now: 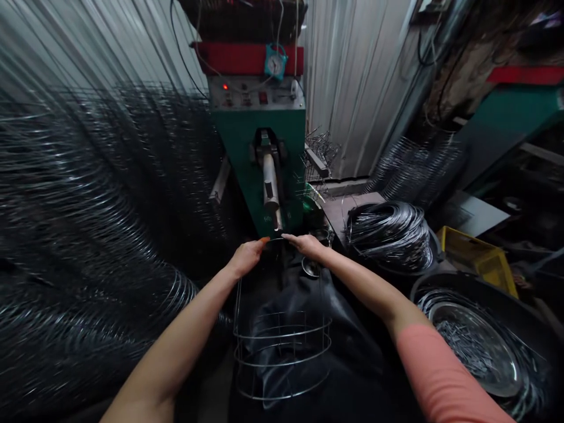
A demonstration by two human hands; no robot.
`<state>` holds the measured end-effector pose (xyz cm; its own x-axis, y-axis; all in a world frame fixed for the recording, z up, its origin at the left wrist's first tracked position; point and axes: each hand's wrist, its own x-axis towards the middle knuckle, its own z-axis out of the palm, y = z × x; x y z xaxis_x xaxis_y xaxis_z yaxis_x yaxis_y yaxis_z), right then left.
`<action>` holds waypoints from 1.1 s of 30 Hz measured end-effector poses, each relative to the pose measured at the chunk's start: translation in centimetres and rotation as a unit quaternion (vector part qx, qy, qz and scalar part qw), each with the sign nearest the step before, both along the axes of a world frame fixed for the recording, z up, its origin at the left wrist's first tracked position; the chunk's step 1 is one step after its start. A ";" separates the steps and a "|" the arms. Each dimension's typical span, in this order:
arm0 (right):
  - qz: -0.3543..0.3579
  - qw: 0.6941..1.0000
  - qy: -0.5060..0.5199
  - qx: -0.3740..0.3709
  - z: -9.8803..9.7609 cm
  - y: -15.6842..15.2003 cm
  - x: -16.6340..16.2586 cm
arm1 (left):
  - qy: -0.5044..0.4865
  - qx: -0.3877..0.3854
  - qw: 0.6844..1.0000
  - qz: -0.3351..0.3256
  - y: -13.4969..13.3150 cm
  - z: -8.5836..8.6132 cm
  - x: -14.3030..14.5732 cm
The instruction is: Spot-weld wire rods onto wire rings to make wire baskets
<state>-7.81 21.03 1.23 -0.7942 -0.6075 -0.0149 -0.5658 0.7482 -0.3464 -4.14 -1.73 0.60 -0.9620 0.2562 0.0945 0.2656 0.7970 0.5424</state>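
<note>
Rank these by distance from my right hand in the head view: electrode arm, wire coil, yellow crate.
From the right hand:
1. Electrode arm, just ahead, slightly left.
2. Wire coil, off to the right.
3. Yellow crate, farther right, beyond the coil.

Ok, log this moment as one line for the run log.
left hand: gripping wire basket top | right hand: gripping same top wire | basket top at green machine arm tip | wire coils at right
</note>
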 end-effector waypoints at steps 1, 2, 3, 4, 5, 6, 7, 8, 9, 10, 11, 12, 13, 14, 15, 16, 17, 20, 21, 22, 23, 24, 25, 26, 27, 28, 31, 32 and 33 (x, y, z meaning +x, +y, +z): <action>-0.003 0.999 0.012 0.049 0.1 -0.2 0.0 | -0.002 0.000 1.000 0.002 0.0 0.0 -0.1; -0.004 0.996 0.024 0.091 0.2 -0.3 0.1 | -0.002 0.000 1.000 0.002 0.0 0.0 -0.1; -0.004 0.992 0.034 0.118 0.3 -0.5 0.1 | 0.001 0.001 1.000 0.000 0.0 0.1 -0.2; -0.003 0.990 0.042 0.136 0.5 -0.6 0.2 | 0.006 0.001 1.000 -0.003 0.0 0.1 -0.3; -0.002 0.987 0.047 0.151 0.7 -0.7 0.2 | 0.013 0.000 1.000 -0.008 -0.1 0.2 -0.4; -0.001 0.985 0.050 0.162 0.8 -0.9 0.3 | 0.019 -0.005 1.000 -0.011 -0.1 0.2 -0.5; 0.000 0.984 0.053 0.171 0.9 -1.1 0.3 | 0.023 -0.016 0.999 -0.014 -0.1 0.3 -0.7; 0.001 0.983 0.054 0.176 1.0 -1.2 0.3 | 0.023 -0.032 0.999 -0.016 -0.1 0.3 -0.8; 0.002 0.982 0.054 0.180 1.0 -1.4 0.3 | 0.020 -0.053 0.998 -0.015 -0.1 0.4 -0.8; 0.002 0.982 0.055 0.181 1.0 -1.5 0.3 | 0.015 -0.077 0.997 -0.014 0.0 0.4 -0.9; 0.002 0.982 0.056 0.180 1.0 -1.6 0.2 | 0.012 -0.101 0.995 -0.013 0.0 0.4 -1.0; 0.001 0.982 0.058 0.178 1.0 -1.7 0.1 | 0.011 -0.124 0.992 -0.012 0.1 0.5 -1.1; -0.001 0.983 0.059 0.176 1.0 -1.8 -0.1 | 0.011 -0.144 0.989 -0.011 0.1 0.6 -1.2; -0.002 0.983 0.059 0.174 1.1 -1.9 -0.3 | 0.014 -0.160 0.987 -0.008 0.1 0.7 -1.4; -0.003 0.984 0.061 0.170 1.1 -1.9 -0.6 | 0.015 -0.172 0.985 -0.006 0.1 0.8 -1.6; -0.004 0.984 0.063 0.166 1.2 -2.0 -1.0 | 0.016 -0.180 0.984 -0.004 0.1 1.0 -1.8; -0.005 0.985 0.065 0.161 1.3 -2.0 -1.4 | 0.017 -0.182 0.983 -0.001 0.1 1.1 -2.1; -0.002 0.986 0.070 0.151 1.4 -2.2 -2.7 | 0.013 -0.178 0.984 0.001 -0.1 1.3 -3.0; 0.002 0.986 0.066 0.151 1.3 -2.2 -3.0 | 0.009 -0.182 0.983 0.001 -0.1 1.3 -3.2; 0.007 0.987 0.061 0.151 1.3 -2.2 -3.3 | 0.004 -0.188 0.982 0.000 -0.1 1.2 -3.4; 0.011 0.987 0.056 0.152 1.2 -2.2 -3.6 | 0.000 -0.198 0.980 0.000 -0.1 1.2 -3.5; 0.013 0.987 0.052 0.153 1.2 -2.2 -3.7 | -0.002 -0.207 0.978 0.000 -0.1 1.1 -3.5; 0.012 0.987 0.050 0.154 1.1 -2.2 -3.8 | -0.003 -0.215 0.977 0.001 0.0 1.0 -3.6; 0.011 0.987 0.050 0.154 1.1 -2.2 -3.9 | -0.001 -0.218 0.976 0.002 0.0 0.9 -3.6; 0.010 0.987 0.050 0.153 1.0 -2.2 -4.0 | 0.000 -0.219 0.976 0.002 0.0 0.9 -3.7; 0.010 0.987 0.050 0.152 1.0 -2.2 -4.1 | -0.001 -0.218 0.976 0.001 0.0 0.8 -3.7; 0.016 0.988 0.050 0.147 1.0 -2.1 -4.2 | -0.007 -0.220 0.975 -0.007 -0.1 0.8 -3.8; 0.016 0.988 0.051 0.145 1.0 -2.1 -4.3 | -0.008 -0.224 0.975 -0.008 -0.1 0.8 -3.9; 0.016 0.988 0.051 0.143 1.0 -2.1 -4.3 | -0.007 -0.228 0.974 -0.008 -0.1 0.9 -3.9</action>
